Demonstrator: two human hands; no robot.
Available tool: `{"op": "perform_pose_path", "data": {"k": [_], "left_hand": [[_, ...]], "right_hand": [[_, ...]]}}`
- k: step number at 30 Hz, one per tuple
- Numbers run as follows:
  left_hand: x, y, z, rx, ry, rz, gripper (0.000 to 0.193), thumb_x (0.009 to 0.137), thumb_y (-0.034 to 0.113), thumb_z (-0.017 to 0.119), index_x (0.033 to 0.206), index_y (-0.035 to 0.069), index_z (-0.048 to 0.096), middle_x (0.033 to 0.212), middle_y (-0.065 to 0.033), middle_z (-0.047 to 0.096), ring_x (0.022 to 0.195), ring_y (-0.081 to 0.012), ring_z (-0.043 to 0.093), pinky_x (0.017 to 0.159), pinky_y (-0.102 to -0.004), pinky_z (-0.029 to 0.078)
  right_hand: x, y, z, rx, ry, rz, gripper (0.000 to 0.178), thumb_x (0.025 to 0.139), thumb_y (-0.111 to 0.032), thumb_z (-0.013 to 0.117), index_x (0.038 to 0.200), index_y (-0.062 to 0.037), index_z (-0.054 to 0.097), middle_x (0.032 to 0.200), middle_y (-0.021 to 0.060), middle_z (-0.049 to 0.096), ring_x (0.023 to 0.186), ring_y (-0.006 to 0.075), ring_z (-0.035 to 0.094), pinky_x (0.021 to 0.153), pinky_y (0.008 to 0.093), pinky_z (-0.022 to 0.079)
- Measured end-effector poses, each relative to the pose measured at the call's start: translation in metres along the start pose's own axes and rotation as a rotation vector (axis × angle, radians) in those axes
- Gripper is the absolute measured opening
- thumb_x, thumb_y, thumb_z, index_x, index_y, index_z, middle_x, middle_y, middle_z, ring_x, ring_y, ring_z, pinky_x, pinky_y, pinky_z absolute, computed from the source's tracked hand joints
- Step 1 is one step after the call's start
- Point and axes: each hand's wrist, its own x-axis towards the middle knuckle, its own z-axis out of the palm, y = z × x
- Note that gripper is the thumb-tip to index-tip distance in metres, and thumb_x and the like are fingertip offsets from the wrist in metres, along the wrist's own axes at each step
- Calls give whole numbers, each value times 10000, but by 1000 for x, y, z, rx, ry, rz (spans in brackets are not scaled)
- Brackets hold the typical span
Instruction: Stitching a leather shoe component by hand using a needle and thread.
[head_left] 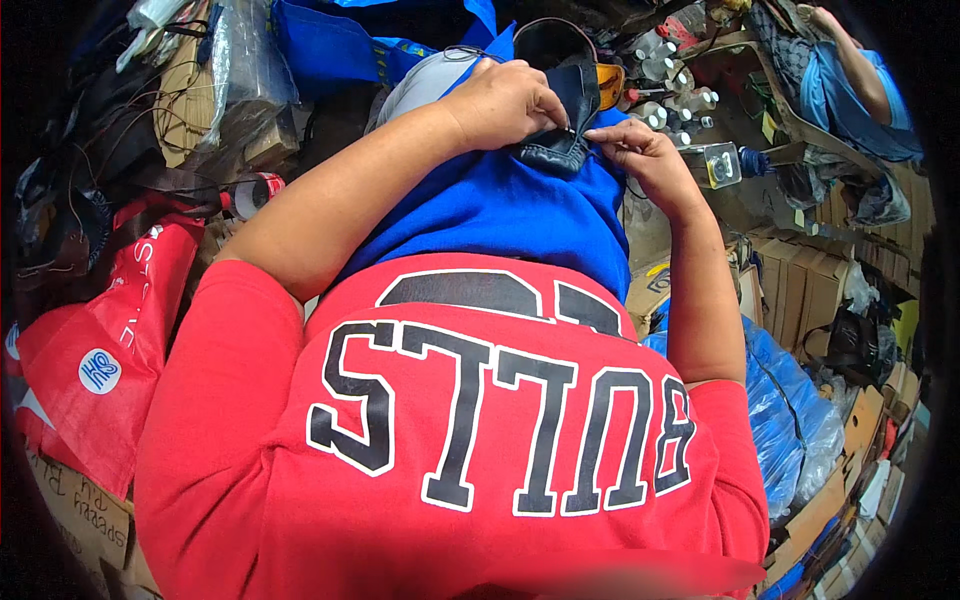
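Observation:
On my lap, over blue cloth (500,200), lies a dark leather piece (560,150) that looks like part of a shoe or pouch; its exact kind does not show. My left hand (507,103) is closed on its left edge, fingers curled down over it. At its right edge, the thumb and forefinger of my right hand (645,160) come together in a pinch. Whatever is between those fingertips is too small to make out. Just beyond the leather are a dark curved band (555,28) and an orange-yellow item (609,85).
Several clear bottles with white caps (655,60) stand at the far right, near a clear bottle with a dark blue cap (720,165). Flattened cardboard (790,285) and a blue plastic bundle (785,400) lie to my right. A red bag (110,350) is to my left.

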Motion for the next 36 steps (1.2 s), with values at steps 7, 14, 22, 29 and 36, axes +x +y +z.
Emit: {"op": "perform_pose_path", "data": {"k": [7,14,22,29,36], "left_hand": [[13,20,3,-99,-2,-377,317,743,400,672,837,99,708,748,-85,672,692,-229,647,660,-337,490],[-6,19,-1,-1,64,-277,215,733,255,640,827,67,683,782,-114,665,717,-260,646,685,-347,494],[-24,23,-12,47,103,-121,138,735,212,710,867,170,716,884,-4,646,943,-209,559,803,-405,394],[-16,22,-6,-28,40,-221,191,728,171,707,905,240,724,835,32,660,913,-188,547,827,-389,365],[-1,24,-1,-161,-58,-368,211,718,245,716,928,249,698,788,43,674,826,-152,603,781,-369,319]], "right_hand": [[-9,-7,10,19,72,15,244,845,-19,609,1077,-66,668,905,-18,527,849,67,491,770,203,403],[-9,-9,7,-20,72,-4,232,852,-27,608,1074,-62,663,870,-27,514,827,69,486,752,207,402],[-16,-19,11,-68,127,8,274,845,-37,620,1117,-64,637,792,-58,457,738,35,425,677,179,361],[-11,-5,15,338,63,90,345,825,-64,659,1165,-61,595,778,-71,485,721,27,438,669,169,356],[-6,-3,15,326,52,97,352,821,-72,667,1162,-63,581,793,-59,522,739,30,470,690,174,378]]}}
